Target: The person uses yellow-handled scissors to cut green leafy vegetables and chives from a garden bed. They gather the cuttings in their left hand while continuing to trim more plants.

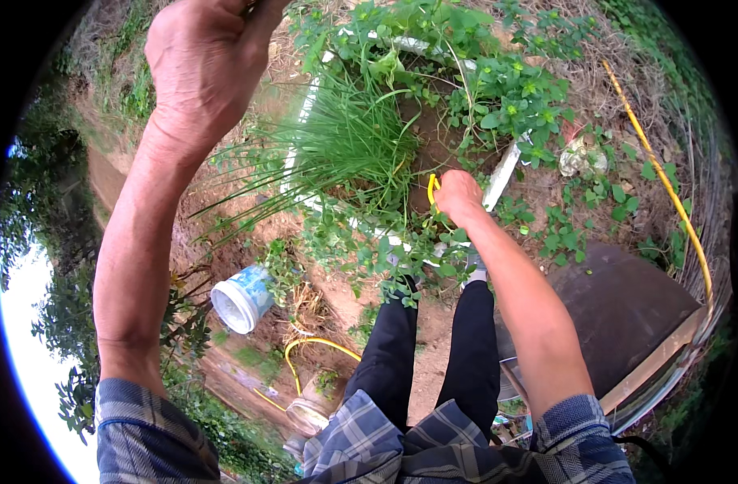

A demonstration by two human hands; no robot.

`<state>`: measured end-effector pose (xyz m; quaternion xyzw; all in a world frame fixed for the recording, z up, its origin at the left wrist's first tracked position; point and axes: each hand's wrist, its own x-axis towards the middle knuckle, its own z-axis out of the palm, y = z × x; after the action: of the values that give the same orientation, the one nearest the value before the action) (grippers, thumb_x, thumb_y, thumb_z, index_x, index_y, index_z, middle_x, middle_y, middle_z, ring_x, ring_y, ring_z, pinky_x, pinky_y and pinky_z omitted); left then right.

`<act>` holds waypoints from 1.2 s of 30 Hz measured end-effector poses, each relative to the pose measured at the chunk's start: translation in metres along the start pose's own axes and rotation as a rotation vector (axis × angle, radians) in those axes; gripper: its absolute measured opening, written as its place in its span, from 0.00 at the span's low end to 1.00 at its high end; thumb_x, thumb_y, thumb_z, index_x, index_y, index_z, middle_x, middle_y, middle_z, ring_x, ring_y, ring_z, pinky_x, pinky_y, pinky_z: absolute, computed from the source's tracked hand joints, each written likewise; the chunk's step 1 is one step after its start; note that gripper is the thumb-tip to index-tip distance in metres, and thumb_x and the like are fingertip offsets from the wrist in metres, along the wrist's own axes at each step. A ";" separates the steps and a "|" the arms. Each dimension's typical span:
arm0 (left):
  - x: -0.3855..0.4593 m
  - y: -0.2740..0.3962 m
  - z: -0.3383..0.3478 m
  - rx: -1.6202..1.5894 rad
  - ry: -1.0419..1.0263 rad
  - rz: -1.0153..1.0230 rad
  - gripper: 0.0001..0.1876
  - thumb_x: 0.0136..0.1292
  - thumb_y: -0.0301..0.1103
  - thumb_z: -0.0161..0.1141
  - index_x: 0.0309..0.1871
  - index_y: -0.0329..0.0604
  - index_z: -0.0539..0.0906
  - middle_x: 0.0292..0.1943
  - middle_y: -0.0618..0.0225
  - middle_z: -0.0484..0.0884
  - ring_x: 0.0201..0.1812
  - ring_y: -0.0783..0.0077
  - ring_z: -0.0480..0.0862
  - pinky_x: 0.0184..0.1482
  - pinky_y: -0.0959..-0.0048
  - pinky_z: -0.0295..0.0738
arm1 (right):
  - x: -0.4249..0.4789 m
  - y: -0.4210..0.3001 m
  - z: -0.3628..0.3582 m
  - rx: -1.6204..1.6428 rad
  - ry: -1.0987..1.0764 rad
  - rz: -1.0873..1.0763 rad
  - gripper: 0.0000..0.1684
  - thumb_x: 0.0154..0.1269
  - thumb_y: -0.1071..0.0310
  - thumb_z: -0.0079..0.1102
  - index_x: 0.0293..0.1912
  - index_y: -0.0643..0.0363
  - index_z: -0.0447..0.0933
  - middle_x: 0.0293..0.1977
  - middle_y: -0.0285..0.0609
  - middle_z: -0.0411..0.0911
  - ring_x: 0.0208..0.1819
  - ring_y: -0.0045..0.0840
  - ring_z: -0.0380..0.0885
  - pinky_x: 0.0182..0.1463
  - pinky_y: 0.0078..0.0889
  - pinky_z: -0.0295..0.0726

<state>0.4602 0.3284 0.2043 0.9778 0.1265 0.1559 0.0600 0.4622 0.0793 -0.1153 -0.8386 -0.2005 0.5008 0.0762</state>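
Note:
My right hand [457, 192] is closed around a yellow handle [432, 189], low over the bare soil of a planting bed. The rest of that tool is hidden, so its kind cannot be told. Just left of the hand grows a dense clump of long, thin grass-like leaves [357, 130]. Broader-leaved green plants [520, 103] crowd the bed's far right side. A white border [503, 172] frames the bed. My left hand [208, 66] is raised close to the camera at the upper left. Its fingers run past the picture's edge, and what they hold, if anything, is hidden.
A blue-and-white plastic bucket [242, 299] lies tipped at the left. Yellow hose [659, 166] curves along the right, and more yellow hose [311, 340] lies lower left beside a dirty container [317, 402]. A dark brown board [617, 311] stands right of my legs.

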 end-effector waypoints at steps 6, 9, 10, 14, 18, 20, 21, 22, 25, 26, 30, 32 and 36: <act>-0.016 -0.114 -0.028 0.478 -0.314 -0.088 0.04 0.66 0.30 0.60 0.41 0.44 0.82 0.39 0.59 0.83 0.42 0.53 0.86 0.42 0.56 0.80 | -0.030 0.027 -0.002 0.037 0.081 0.016 0.15 0.60 0.60 0.68 0.37 0.63 0.87 0.40 0.58 0.86 0.44 0.51 0.86 0.48 0.50 0.84; -0.037 -0.204 -0.076 1.027 -0.581 -0.028 0.20 0.69 0.32 0.60 0.63 0.43 0.76 0.58 0.56 0.81 0.60 0.57 0.81 0.67 0.53 0.69 | -0.039 0.011 -0.013 0.074 0.100 -0.019 0.15 0.61 0.61 0.68 0.38 0.64 0.87 0.40 0.59 0.86 0.44 0.51 0.86 0.48 0.52 0.84; -0.036 -0.200 -0.079 1.107 -0.618 0.018 0.25 0.70 0.32 0.60 0.70 0.42 0.73 0.63 0.55 0.79 0.66 0.58 0.79 0.74 0.52 0.64 | -0.042 0.011 -0.019 0.077 0.114 -0.019 0.15 0.61 0.61 0.68 0.38 0.64 0.87 0.40 0.59 0.86 0.44 0.51 0.86 0.48 0.52 0.85; -0.011 -0.144 -0.019 0.293 -0.713 -0.115 0.25 0.76 0.43 0.58 0.70 0.39 0.76 0.64 0.51 0.82 0.65 0.54 0.82 0.73 0.55 0.70 | -0.035 -0.005 -0.049 0.134 0.215 -0.062 0.15 0.61 0.63 0.67 0.39 0.66 0.87 0.40 0.60 0.86 0.44 0.51 0.87 0.49 0.51 0.85; 0.016 0.025 0.120 -0.571 -0.923 -0.057 0.18 0.76 0.40 0.55 0.47 0.33 0.87 0.42 0.51 0.89 0.43 0.61 0.88 0.52 0.60 0.82 | 0.007 -0.009 -0.034 0.008 0.120 -0.021 0.13 0.63 0.66 0.64 0.42 0.64 0.88 0.43 0.55 0.87 0.47 0.47 0.87 0.53 0.46 0.84; 0.005 0.043 0.180 -0.438 -1.077 -0.001 0.13 0.71 0.38 0.58 0.44 0.39 0.89 0.39 0.55 0.90 0.41 0.54 0.89 0.49 0.60 0.83 | 0.014 -0.040 -0.010 -0.123 0.068 -0.174 0.11 0.65 0.68 0.62 0.42 0.61 0.89 0.46 0.53 0.87 0.50 0.45 0.87 0.53 0.43 0.86; -0.017 0.035 0.214 -0.210 -1.136 0.044 0.13 0.69 0.37 0.59 0.43 0.38 0.90 0.40 0.55 0.90 0.42 0.54 0.90 0.50 0.59 0.84 | 0.018 -0.048 0.006 -0.199 0.056 -0.246 0.11 0.67 0.68 0.60 0.43 0.59 0.89 0.47 0.51 0.88 0.52 0.44 0.87 0.52 0.42 0.87; -0.039 0.029 0.250 0.001 -1.193 0.112 0.13 0.67 0.37 0.59 0.42 0.38 0.90 0.41 0.54 0.90 0.44 0.54 0.90 0.50 0.59 0.85 | 0.016 -0.048 0.018 -0.247 0.040 -0.280 0.12 0.67 0.70 0.59 0.43 0.59 0.89 0.47 0.49 0.88 0.52 0.42 0.88 0.52 0.42 0.88; -0.128 0.006 0.282 0.242 -1.152 -0.007 0.12 0.67 0.36 0.58 0.45 0.43 0.90 0.48 0.54 0.89 0.54 0.52 0.87 0.60 0.54 0.78 | 0.015 -0.024 0.037 -0.315 0.018 -0.287 0.12 0.65 0.71 0.60 0.43 0.59 0.89 0.45 0.49 0.88 0.51 0.41 0.88 0.50 0.43 0.88; -0.158 -0.002 0.284 0.278 -1.136 -0.064 0.13 0.67 0.34 0.58 0.48 0.43 0.89 0.54 0.54 0.86 0.60 0.55 0.83 0.64 0.53 0.74 | 0.017 -0.014 0.046 -0.321 0.023 -0.272 0.12 0.65 0.72 0.59 0.43 0.60 0.89 0.45 0.50 0.88 0.50 0.41 0.88 0.50 0.42 0.87; -0.268 -0.024 0.261 0.023 -0.648 -0.172 0.19 0.69 0.28 0.55 0.63 0.42 0.80 0.65 0.58 0.78 0.67 0.51 0.75 0.65 0.50 0.72 | -0.008 -0.003 0.021 -0.382 -0.130 -0.226 0.11 0.64 0.72 0.60 0.42 0.60 0.89 0.44 0.51 0.88 0.50 0.40 0.88 0.51 0.40 0.86; -0.296 -0.020 0.254 0.106 -0.651 -0.179 0.23 0.68 0.28 0.56 0.66 0.43 0.78 0.67 0.59 0.76 0.70 0.50 0.72 0.66 0.49 0.70 | -0.020 0.002 0.006 -0.400 -0.145 -0.148 0.11 0.61 0.71 0.63 0.41 0.59 0.90 0.45 0.52 0.88 0.50 0.40 0.88 0.52 0.40 0.85; -0.309 -0.002 0.255 0.145 -0.601 -0.215 0.26 0.63 0.28 0.58 0.67 0.44 0.78 0.67 0.56 0.75 0.70 0.47 0.72 0.66 0.47 0.68 | -0.010 0.001 -0.016 -0.285 0.051 -0.099 0.11 0.60 0.71 0.62 0.40 0.63 0.89 0.41 0.56 0.87 0.46 0.46 0.88 0.53 0.45 0.84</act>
<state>0.2574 0.2284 -0.1260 0.9629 0.2164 -0.1561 0.0411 0.4723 0.0754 -0.1001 -0.8425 -0.3087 0.4413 -0.0137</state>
